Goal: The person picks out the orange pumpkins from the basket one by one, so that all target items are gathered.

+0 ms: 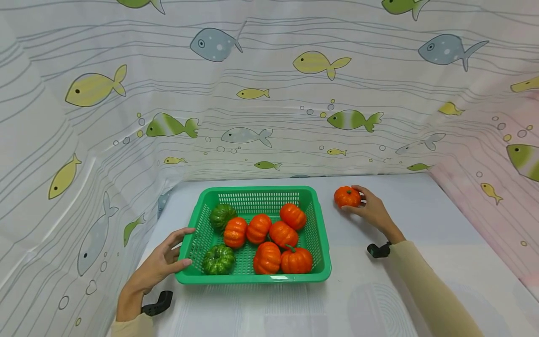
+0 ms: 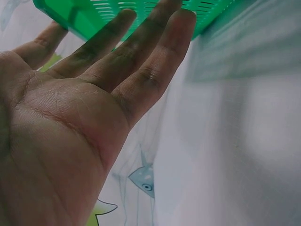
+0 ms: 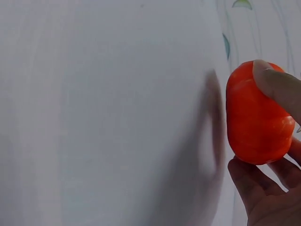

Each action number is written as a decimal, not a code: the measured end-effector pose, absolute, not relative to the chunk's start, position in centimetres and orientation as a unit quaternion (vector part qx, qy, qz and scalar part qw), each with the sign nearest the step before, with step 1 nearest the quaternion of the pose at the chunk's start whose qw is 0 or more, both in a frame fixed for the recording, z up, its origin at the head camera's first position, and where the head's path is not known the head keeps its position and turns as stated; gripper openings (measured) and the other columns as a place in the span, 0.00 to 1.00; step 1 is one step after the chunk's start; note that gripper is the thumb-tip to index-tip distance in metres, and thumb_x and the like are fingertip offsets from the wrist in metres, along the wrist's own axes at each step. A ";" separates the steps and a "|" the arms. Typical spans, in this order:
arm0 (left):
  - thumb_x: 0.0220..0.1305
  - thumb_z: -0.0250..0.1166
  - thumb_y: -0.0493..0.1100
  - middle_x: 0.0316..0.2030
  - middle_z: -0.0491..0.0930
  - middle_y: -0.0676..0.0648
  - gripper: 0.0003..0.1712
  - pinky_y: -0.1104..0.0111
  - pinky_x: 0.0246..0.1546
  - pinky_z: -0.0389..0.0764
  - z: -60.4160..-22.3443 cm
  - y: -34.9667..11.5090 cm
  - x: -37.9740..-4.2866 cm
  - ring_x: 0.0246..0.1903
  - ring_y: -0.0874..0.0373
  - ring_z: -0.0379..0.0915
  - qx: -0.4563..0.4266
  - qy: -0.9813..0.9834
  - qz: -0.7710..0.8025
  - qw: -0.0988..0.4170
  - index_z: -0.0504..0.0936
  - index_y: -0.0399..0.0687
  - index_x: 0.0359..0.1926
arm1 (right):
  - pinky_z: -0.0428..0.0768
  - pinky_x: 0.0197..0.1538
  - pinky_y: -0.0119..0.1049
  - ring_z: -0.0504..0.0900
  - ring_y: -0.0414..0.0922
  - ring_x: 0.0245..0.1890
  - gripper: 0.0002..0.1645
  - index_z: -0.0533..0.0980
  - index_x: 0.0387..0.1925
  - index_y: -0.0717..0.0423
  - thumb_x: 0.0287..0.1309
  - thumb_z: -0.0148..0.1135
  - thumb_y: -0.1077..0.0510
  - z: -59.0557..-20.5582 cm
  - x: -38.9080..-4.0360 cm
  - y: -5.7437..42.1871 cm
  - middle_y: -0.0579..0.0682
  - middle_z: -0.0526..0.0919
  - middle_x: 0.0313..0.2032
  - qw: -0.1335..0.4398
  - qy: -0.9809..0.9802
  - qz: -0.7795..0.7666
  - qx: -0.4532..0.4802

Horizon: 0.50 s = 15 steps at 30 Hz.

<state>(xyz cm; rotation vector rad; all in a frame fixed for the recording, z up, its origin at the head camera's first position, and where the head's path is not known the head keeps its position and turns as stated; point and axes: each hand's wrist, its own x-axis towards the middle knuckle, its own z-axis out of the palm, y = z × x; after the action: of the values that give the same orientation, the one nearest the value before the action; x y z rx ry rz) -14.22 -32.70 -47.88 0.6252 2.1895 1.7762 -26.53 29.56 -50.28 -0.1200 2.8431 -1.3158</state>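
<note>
Clearly apart, the hands differ: the right hand (image 1: 374, 210) grips an orange pumpkin (image 1: 346, 197) near the far edge of the table (image 1: 358, 299); the left hand (image 1: 153, 267), fingers loosely extended, is at the left rim of the green basket (image 1: 252, 279).

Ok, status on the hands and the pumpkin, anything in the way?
Left hand at left of green basket. Right hand grips orange pumpkin, right of basket. Basket's right side between it and pumpkins inside.
</note>
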 end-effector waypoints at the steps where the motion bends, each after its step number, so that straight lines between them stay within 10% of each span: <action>1: 0.71 0.61 0.28 0.77 0.47 0.36 0.43 0.60 0.52 0.84 -47.9 -32.7 -14.2 0.65 0.68 0.69 0.215 0.752 0.610 0.126 0.52 0.45 0.80 | 0.72 0.66 0.63 0.71 0.67 0.66 0.58 0.58 0.78 0.56 0.57 0.76 0.39 -50.4 -26.6 29.6 0.64 0.60 0.75 0.005 0.907 -0.420 -0.035; 11: 0.71 0.62 0.28 0.78 0.45 0.34 0.43 0.60 0.53 0.83 -47.8 -32.6 -14.1 0.67 0.67 0.67 0.212 0.753 0.610 0.125 0.52 0.46 0.80 | 0.69 0.68 0.65 0.68 0.67 0.67 0.59 0.56 0.79 0.56 0.58 0.76 0.40 -51.1 -26.9 29.6 0.67 0.59 0.75 0.018 0.912 -0.410 -0.011; 15: 0.71 0.62 0.29 0.78 0.45 0.33 0.43 0.61 0.54 0.83 -47.7 -32.5 -14.1 0.72 0.42 0.61 0.206 0.762 0.602 0.124 0.53 0.47 0.80 | 0.69 0.67 0.65 0.69 0.68 0.67 0.59 0.55 0.79 0.56 0.58 0.76 0.39 -50.9 -26.9 29.6 0.67 0.58 0.75 0.021 0.913 -0.406 -0.016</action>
<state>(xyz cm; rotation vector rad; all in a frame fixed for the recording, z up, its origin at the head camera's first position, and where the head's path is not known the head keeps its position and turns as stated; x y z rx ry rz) -14.11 -32.54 -47.70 0.5995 2.2209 1.7545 -26.87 29.62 -50.86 -0.0496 2.8325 -1.2589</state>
